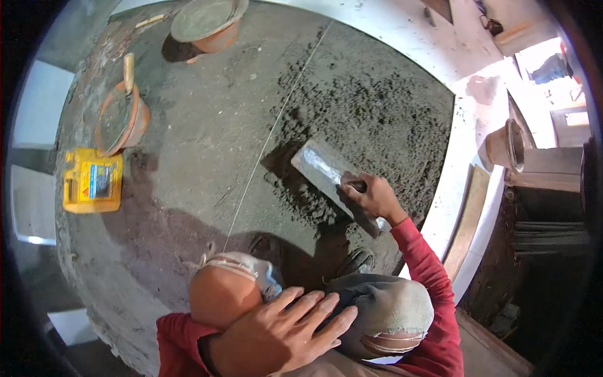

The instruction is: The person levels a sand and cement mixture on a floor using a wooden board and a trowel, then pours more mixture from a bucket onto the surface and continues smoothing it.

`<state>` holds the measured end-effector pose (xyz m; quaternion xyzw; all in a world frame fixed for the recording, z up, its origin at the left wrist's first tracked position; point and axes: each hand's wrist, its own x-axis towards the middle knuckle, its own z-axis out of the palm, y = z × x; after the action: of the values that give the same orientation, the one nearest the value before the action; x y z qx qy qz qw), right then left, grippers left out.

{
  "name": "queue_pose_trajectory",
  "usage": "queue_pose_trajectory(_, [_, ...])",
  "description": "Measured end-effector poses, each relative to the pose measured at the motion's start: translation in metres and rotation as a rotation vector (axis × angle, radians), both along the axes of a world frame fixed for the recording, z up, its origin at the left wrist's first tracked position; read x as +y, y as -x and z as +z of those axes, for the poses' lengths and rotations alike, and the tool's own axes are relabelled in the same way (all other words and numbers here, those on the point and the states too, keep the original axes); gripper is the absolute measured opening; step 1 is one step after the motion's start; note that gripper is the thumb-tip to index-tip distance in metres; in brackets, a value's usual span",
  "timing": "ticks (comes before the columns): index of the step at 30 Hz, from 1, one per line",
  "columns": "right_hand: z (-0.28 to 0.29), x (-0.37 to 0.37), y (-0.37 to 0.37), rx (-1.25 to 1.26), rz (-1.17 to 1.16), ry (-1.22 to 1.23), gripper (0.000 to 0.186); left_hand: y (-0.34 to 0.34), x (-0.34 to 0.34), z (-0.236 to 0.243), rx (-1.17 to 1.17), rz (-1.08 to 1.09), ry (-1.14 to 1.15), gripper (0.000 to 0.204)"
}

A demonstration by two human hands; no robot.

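Right hand [372, 196] clamped the flat steel trowel [326, 174] against rough grey mortar [370, 119] to level it; left hand [282, 327] rested open on the knee [377, 314] for balance

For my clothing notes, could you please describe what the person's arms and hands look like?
Both arms wear long red sleeves reaching the wrists. The left hand and right hand are bare, with no gloves; no rings or watch can be made out.
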<state>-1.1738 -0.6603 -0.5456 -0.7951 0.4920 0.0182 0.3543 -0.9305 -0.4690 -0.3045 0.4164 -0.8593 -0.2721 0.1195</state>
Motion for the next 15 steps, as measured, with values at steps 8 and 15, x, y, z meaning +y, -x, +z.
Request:
queue_pose_trajectory(8, [-0.034, -0.161, 0.142, 0.416, -0.759, 0.684, 0.045, -0.01, 0.003, 0.005, 0.024, 0.118, -0.064, 0.045])
queue_pose_trajectory(15, [-0.081, -0.187, 0.052, 0.328, -0.525, 0.674, 0.043, -0.015, -0.006, 0.004, 0.059, 0.233, -0.157, 0.045])
